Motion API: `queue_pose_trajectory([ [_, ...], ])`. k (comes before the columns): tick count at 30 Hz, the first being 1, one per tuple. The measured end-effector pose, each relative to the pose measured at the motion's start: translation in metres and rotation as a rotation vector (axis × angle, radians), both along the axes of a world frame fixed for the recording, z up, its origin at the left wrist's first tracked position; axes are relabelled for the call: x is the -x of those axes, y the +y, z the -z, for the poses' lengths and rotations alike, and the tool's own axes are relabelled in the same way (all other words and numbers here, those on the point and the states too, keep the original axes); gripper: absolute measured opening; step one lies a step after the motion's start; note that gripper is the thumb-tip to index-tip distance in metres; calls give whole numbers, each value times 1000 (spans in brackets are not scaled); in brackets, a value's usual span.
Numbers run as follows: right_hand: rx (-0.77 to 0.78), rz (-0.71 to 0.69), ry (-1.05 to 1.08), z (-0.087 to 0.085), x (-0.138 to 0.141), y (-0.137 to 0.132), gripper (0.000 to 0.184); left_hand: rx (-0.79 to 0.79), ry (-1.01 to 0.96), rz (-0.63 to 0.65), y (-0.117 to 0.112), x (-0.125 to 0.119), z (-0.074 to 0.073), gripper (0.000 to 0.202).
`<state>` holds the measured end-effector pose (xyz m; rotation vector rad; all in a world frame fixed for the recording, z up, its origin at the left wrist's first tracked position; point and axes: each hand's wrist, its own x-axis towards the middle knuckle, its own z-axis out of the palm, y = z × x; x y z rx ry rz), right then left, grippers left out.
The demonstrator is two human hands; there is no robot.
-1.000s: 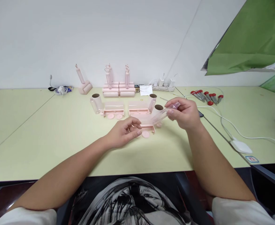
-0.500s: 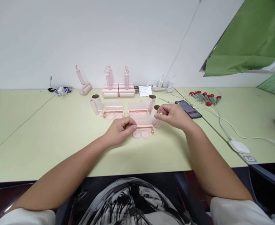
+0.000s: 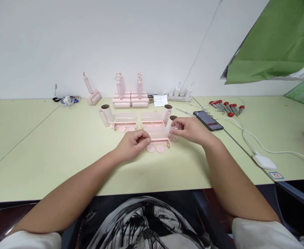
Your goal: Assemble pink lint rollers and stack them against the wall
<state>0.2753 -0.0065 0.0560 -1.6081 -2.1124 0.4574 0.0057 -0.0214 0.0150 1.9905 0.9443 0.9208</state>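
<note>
My left hand (image 3: 135, 145) is closed, thumb against curled fingers, at the left end of the nearest pink tray-like case (image 3: 162, 141). Its fingers hide whatever is in them. Two pink round discs (image 3: 155, 148) lie just in front of that case, and a clear cover (image 3: 155, 131) stands behind it. My right hand (image 3: 185, 128) has its thumb and fingers apart around the top of a translucent pink handle (image 3: 175, 136). Beside this handle stands a white roll with a brown core (image 3: 173, 118), partly covered by the fingers.
Behind are two similar pink part sets (image 3: 125, 125) (image 3: 153, 123) with upright rolls. Assembled pink lint rollers (image 3: 122, 103) line the wall. To the right lie a phone (image 3: 208, 121), red-handled tools (image 3: 227, 107), a white cable and a charger (image 3: 264, 161).
The fingers of my right hand have spread from a pinch at the pink handle, which now stands lower beside the roll. My left hand has hardly moved.
</note>
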Motion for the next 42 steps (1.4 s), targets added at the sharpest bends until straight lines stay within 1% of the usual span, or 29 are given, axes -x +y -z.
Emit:
queue_pose_trajectory([
  [6, -36, -8, -24, 0, -1, 0, 23, 3, -4, 7, 0, 0, 1, 21],
  [11, -78, 39, 18, -2, 1, -3, 24, 4, -8, -2, 0, 0, 1, 21],
  [16, -202, 87, 88, -2, 4, -3, 22, 6, -10, -1, 1, 1, 1, 21],
  [20, -348, 102, 222, 0, 8, -4, 18, 11, -19, 0, 1, 1, 2, 19],
  [23, -433, 59, 316, 2, 14, -8, 20, 4, -36, -4, 1, 1, 3, 18],
  [26, -458, -37, 388, 5, 19, -13, 19, 9, -59, -13, 1, 1, 4, 18],
  [28, -466, -122, 434, 7, 22, -16, 17, -33, -78, -52, 3, 3, 1, 19],
  [30, -474, -195, 461, 10, 23, -17, 15, -119, -106, -126, 6, 9, -8, 18],
  [32, -481, -231, 471, 11, 22, -18, 14, -206, -159, -239, 13, 20, -23, 16],
  [34, -482, -239, 473, 13, 22, -18, 14, -253, -267, -404, 26, 39, -43, 15],
  [35, -480, -239, 473, 14, 22, -19, 14, -279, -340, -512, 35, 50, -54, 14],
  [37, -468, -255, 471, 14, 24, -22, 15, -339, -439, -714, 62, 76, -71, 12],
  [38, -465, -273, 467, 14, 26, -23, 16, -356, -465, -793, 78, 89, -77, 11],
  [39, -463, -301, 462, 14, 28, -25, 16, -330, -468, -871, 97, 103, -80, 10],
  [40, -464, -335, 457, 13, 30, -28, 16, -256, -430, -930, 116, 115, -79, 8],
  [42, -467, -407, 453, 12, 34, -31, 16, -127, -263, -1058, 154, 136, -71, 7],
])
